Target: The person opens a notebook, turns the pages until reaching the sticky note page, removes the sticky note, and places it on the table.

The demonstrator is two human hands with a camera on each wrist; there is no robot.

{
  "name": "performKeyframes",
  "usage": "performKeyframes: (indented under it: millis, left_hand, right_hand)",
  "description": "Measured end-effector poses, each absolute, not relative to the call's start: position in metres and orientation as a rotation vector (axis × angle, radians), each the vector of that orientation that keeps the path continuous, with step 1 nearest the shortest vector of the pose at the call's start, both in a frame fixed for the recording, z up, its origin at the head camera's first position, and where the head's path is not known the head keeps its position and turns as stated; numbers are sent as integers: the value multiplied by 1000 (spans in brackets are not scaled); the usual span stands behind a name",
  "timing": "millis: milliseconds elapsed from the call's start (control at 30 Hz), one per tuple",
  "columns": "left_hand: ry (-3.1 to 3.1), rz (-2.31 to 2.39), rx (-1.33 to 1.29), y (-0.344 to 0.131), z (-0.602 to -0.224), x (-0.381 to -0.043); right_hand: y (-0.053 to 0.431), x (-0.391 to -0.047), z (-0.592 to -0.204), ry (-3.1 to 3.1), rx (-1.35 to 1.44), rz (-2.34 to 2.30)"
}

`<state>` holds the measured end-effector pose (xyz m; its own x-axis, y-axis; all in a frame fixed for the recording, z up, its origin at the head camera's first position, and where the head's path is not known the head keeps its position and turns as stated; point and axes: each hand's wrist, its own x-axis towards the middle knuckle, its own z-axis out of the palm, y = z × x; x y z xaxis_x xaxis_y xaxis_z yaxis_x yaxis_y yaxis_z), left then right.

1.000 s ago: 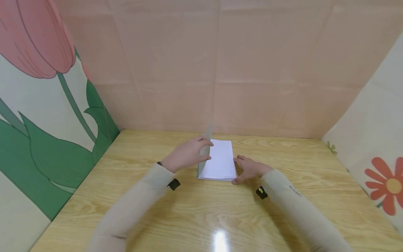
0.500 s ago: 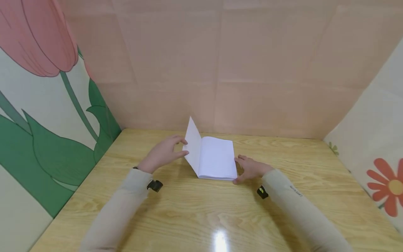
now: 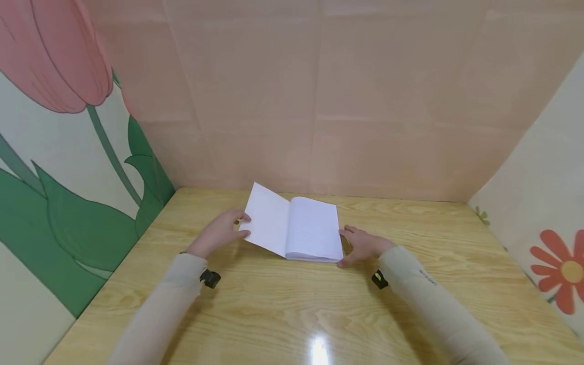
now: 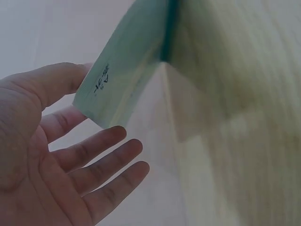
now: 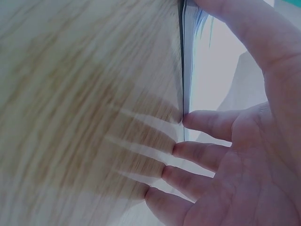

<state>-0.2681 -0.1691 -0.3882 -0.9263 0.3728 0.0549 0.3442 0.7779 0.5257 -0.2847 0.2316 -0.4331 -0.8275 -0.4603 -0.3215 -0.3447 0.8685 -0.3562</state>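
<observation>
1. You are working with two hands at one notebook [image 3: 315,228], which is lying on the one wooden counter [image 3: 292,314], toward its far side and between your hands.
2. Your left hand [image 3: 214,237] is holding the notebook's one raised cover [image 3: 266,218] by its outer edge, thumb and forefinger bending in on it; the three other fingers are reaching out, slightly spread.
3. Your right hand [image 3: 362,243] is resting with fingers spread and nearly straight along the notebook's right edge, forefinger touching the side and thumb lying at the near corner, without gripping.
4. The cover is slanting up to the left, its white inside facing you and its green outside showing in the left wrist view.
5. Two pale sleeves [image 3: 159,299] are covering your arms, and two black straps [image 3: 211,278] are sitting at your wrists.
6. One pink tulip [image 3: 55,56] and one red flower [image 3: 571,271] are decorating the side walls; the picture's borders are cutting off both.
7. In the left wrist view, the cover is hiding your thumb and forefinger tips, and its dark marks [image 4: 102,80] are looking too blurred to read.
8. In the right wrist view, the top border is cutting off your thumb tip.
</observation>
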Motion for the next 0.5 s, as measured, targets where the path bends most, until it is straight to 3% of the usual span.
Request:
performKeyframes:
  millis: [500]
  left_hand:
    - [2787,712,536,-181,-421,-283]
  right_hand:
    - [231,-284,-431,2633,-585,-396]
